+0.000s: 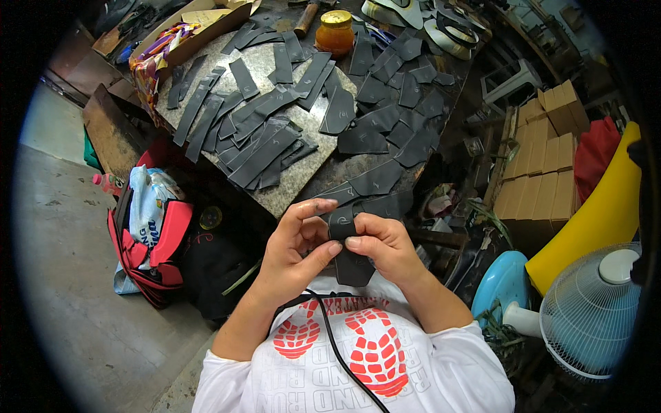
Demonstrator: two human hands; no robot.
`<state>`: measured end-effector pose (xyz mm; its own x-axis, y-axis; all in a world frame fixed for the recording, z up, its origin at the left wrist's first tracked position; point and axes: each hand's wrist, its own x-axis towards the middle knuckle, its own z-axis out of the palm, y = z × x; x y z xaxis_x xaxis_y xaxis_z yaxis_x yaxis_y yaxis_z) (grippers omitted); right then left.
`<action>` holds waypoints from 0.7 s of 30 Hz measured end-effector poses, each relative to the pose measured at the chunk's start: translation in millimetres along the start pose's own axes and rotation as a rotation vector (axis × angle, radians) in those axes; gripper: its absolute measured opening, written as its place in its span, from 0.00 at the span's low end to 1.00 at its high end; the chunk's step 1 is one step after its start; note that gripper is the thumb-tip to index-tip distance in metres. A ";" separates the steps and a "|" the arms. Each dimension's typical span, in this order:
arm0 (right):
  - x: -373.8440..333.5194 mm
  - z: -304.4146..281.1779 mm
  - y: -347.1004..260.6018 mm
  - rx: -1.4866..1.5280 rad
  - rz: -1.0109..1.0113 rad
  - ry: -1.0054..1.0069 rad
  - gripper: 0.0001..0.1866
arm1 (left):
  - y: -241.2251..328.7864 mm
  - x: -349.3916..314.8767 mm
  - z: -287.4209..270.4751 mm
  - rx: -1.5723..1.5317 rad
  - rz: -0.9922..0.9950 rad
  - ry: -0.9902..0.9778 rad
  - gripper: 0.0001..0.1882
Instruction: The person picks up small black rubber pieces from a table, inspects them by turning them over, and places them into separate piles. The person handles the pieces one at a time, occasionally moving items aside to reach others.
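Note:
Between my two hands, just in front of my shirt, is a dark grey cut piece (353, 267) of flat sheet material, folded or overlapped near its top. My left hand (300, 241) pinches its left edge with thumb and fingers. My right hand (385, 246) grips the right edge, thumb pressed on the near face. The two thumbs almost meet. Just beyond my hands, more dark cut pieces (377, 177) lie at the table's near corner. Whether the held piece is one layer or two, I cannot tell.
Strips (265, 148) are heaped on a pale speckled slab (303, 175). A jar of orange stuff (335, 34) and a hammer handle (306, 19) stand behind. A fan (592, 310), yellow roll (585, 199) and brown boxes (540, 165) are at right; a red bag (169, 251) sits left.

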<state>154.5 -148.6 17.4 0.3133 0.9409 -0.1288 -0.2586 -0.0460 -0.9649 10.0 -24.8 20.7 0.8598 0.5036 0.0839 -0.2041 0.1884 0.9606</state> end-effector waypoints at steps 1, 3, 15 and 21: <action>0.5 1.6 -0.6 -0.001 -0.012 -0.002 0.04 | -0.9 0.5 0.0 -0.001 0.053 -0.003 0.28; 0.0 4.0 -3.1 0.036 0.041 -0.031 0.06 | -2.7 1.7 -1.1 0.115 0.107 -0.013 0.27; 6.7 1.6 -15.0 0.059 0.030 -0.033 0.08 | 0.0 -2.0 -8.1 -0.158 0.010 0.074 0.25; 20.4 -16.8 -47.9 0.270 -0.169 0.053 0.09 | -4.9 8.1 -6.8 -0.188 0.100 -0.200 0.32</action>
<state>188.6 -132.8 57.2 0.4182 0.9083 0.0096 -0.4296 0.2071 -0.8790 14.7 -15.9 14.9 0.9027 0.3544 0.2439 -0.3591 0.3083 0.8809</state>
